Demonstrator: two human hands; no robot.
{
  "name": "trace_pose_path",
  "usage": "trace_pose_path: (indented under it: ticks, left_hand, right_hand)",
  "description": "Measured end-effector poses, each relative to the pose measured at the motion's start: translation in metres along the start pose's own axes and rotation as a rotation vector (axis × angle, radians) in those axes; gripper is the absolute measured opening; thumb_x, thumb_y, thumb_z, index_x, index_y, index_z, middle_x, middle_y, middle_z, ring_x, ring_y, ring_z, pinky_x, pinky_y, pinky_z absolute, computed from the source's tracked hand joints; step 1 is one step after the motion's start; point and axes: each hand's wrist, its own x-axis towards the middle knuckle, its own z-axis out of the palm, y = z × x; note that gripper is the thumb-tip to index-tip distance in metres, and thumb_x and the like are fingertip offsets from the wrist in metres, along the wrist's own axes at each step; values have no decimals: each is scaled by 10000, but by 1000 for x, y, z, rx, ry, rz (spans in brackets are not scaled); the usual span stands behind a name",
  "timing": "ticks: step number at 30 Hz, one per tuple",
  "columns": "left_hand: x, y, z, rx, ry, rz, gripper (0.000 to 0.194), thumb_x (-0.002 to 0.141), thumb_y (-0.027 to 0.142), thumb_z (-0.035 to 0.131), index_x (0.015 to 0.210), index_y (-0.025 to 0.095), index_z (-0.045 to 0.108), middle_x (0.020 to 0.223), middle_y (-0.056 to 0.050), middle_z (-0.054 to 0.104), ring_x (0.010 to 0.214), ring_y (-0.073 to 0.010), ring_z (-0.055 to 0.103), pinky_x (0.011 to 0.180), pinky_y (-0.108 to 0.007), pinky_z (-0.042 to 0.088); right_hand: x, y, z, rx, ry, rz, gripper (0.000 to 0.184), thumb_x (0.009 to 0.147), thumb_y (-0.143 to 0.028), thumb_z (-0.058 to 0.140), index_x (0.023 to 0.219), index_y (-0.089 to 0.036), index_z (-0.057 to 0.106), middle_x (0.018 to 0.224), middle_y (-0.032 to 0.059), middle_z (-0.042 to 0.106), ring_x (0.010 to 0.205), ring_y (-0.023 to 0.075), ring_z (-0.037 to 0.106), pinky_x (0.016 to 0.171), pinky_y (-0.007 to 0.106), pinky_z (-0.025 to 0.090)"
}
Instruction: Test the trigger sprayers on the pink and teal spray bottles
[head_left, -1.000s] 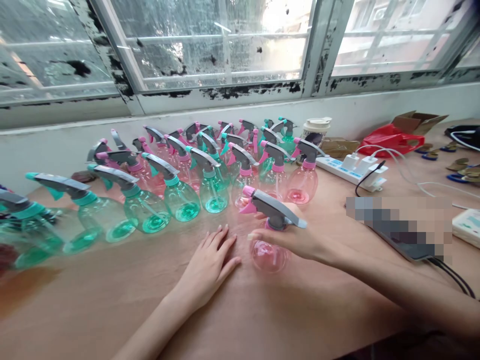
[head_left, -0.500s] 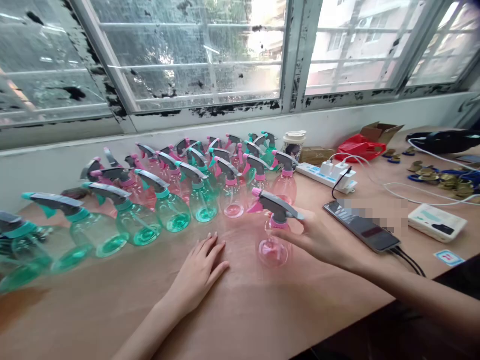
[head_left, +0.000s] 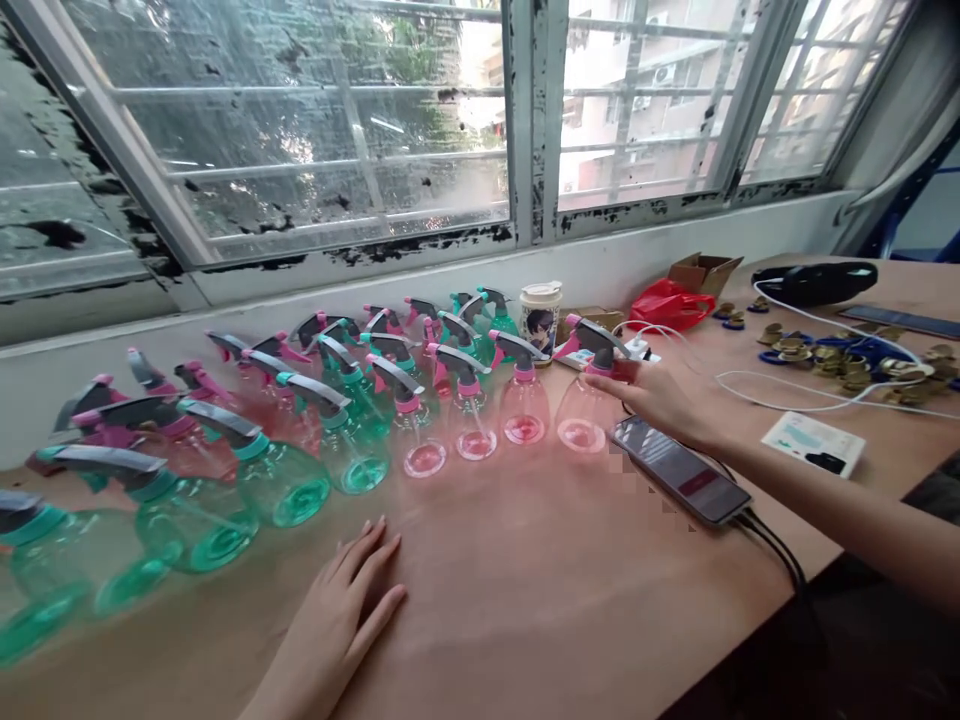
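My right hand (head_left: 660, 398) is closed round the neck of a pink spray bottle (head_left: 583, 412), which stands upright at the right end of the front row. Its grey and pink trigger head points left. Flat on the table (head_left: 480, 580) lies my left hand (head_left: 341, 600), fingers stretched out and holding nothing. Beside the held bottle is another pink spray bottle (head_left: 525, 405). Green spray bottles, such as one near my left hand (head_left: 289, 485), continue the row to the left, with several more pink and green ones behind.
Just right of the held bottle lies a phone (head_left: 682, 470) with cables. Behind stand a paper cup (head_left: 538, 315) and a partly hidden power strip (head_left: 574, 358). Farther right are a red plastic bag (head_left: 667, 305), a white box-like device (head_left: 814, 443) and several brass-coloured pieces (head_left: 855, 375).
My right hand has carried the pink spray bottle away from me and set it at the right end of the row. The view has turned right; my left hand still lies on the table.
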Motion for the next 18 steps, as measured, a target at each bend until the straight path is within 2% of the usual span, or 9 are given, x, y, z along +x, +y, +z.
trace_pose_path:
  ticks: [7,13,18]
  left_hand:
    - [2,4,-8,8,-11,-27,470,979,439,473,1434,323,449,1479,-43,484,1330,-309,478,1070,-530,402]
    - [2,5,-8,6,-1,-65,500,971,447,494,1447,323,407,1471,-46,494,1313,-309,500,1061,-529,418]
    - [2,4,-7,1,12,-71,499,970,447,493,1446,328,406,1463,-37,504,1307,-306,508,1051,-523,436]
  right_hand:
    - [39,35,17,3,-16,-70,450,841,-561,611,951,-140,727,972,114,763,915,291,693,845,422,506]
    - [43,44,28,-6,-66,-96,410,864,-500,613,1042,-140,697,1020,120,751,937,291,691,859,435,509]
    - [41,44,32,-33,-44,-83,437,884,-523,574,1052,-131,668,1048,133,734,991,306,680,889,460,499]
